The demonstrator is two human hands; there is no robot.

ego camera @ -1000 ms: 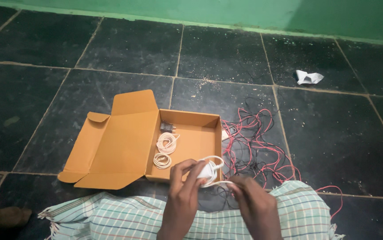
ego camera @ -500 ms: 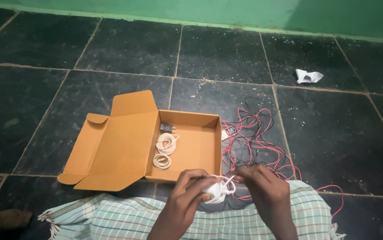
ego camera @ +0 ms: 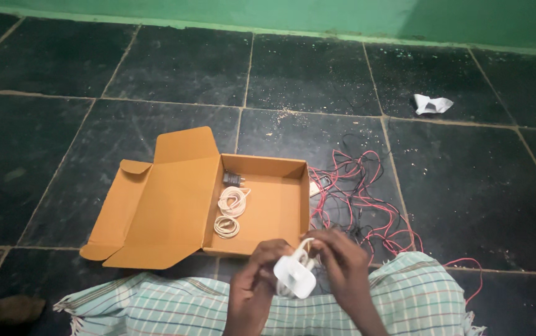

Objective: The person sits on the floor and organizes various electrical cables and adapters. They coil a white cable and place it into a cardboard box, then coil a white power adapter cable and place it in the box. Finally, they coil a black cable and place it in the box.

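Where green wall [ego camera: 317,15] meets dark tiled floor [ego camera: 479,186], both hands' fingers [ego camera: 333,246] pinching a white charger [ego camera: 294,277].

Open tan cardboard box [ego camera: 268,193] on dark floor, lid flat leftward.

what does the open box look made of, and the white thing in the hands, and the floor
Open box: plain tan cardboard, matte, with folded flaps and creases. White charger, held by the left hand and right hand: probably moulded plastic, smooth with a slight sheen. Floor: dark stone-like tiles with pale joints, though stone or ceramic cannot be told.
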